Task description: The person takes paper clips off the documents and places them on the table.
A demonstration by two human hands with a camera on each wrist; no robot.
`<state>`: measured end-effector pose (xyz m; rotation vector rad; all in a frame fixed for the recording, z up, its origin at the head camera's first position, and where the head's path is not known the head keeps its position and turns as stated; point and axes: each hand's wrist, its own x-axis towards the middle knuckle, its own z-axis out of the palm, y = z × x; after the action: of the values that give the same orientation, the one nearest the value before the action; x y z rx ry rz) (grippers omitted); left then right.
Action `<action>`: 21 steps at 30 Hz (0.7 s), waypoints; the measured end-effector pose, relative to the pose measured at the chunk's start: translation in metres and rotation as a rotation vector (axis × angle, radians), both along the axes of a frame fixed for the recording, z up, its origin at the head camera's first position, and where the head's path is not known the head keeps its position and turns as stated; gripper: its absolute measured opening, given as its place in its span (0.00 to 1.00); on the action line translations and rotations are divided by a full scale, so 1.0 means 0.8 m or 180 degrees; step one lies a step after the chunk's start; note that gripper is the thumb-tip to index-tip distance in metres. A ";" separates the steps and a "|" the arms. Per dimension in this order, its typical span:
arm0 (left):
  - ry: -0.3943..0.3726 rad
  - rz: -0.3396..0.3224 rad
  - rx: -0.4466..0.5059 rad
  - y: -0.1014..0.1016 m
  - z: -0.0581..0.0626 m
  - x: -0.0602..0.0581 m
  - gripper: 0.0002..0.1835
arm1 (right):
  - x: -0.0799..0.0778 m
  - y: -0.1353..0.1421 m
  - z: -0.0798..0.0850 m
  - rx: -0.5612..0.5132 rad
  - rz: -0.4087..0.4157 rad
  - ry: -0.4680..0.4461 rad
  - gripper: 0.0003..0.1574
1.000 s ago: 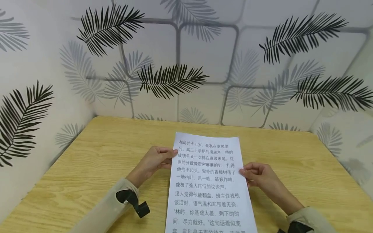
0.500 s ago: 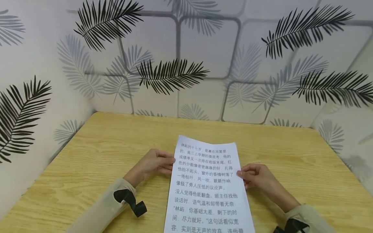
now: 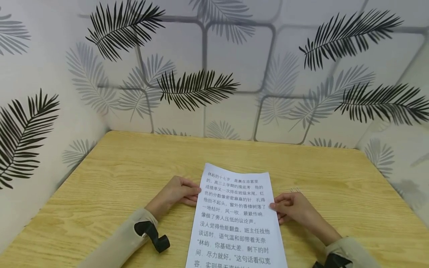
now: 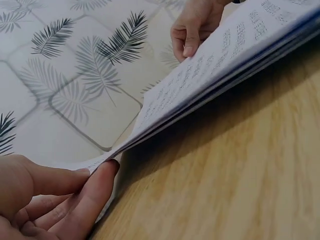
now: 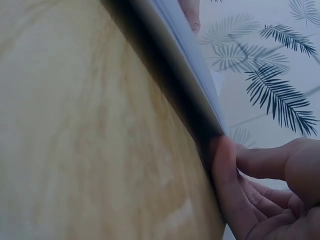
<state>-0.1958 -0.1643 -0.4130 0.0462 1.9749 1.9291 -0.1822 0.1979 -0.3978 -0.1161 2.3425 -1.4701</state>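
A small stack of white paper sheets, printed with dark Chinese text, runs off the lower edge of the head view. My left hand pinches its left edge between thumb and fingers. On the opposite side, my right hand pinches the right edge somewhat lower down. Seen from the left wrist, the sheets bow up from the wood, with a dark gap and shadow beneath them. Several layers show along their side. The right wrist view shows the thumb and index finger meeting at the edge of the sheets.
The light wooden table spreads around the paper and ends at a patterned wall with leaf prints. Black straps with camera mounts sit on both wrists, such as the left mount, over beige sleeves.
The top edge of the sheets has come lower in the head view, nearer to me, and sags more in the middle. Both hands have shifted slightly the same way, keeping their grip.
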 end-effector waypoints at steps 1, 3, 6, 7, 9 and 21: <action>0.0004 0.0019 -0.0055 0.001 -0.001 0.000 0.14 | 0.000 0.000 0.000 0.0036 -0.0012 0.0009 0.21; -0.0003 0.0062 -0.0155 0.003 -0.001 0.000 0.13 | 0.001 0.000 0.000 0.0110 -0.0044 0.0027 0.21; 0.0000 0.0136 -0.0359 0.006 0.002 -0.001 0.11 | 0.002 -0.001 0.002 0.0185 -0.0080 0.0072 0.19; 0.0006 0.0161 -0.0417 0.008 0.003 -0.001 0.10 | 0.002 -0.001 0.003 0.0197 -0.0077 0.0091 0.18; 0.0032 0.0207 -0.0536 0.010 0.005 -0.001 0.09 | 0.002 -0.001 0.004 0.0229 -0.0059 0.0147 0.17; 0.0237 0.0329 -0.0890 0.010 0.008 0.004 0.07 | 0.012 0.007 0.015 0.0329 0.0197 0.0324 0.18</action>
<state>-0.1929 -0.1566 -0.4068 -0.0604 2.3199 1.7144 -0.1724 0.2036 -0.3860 -0.2390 2.4671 -1.3404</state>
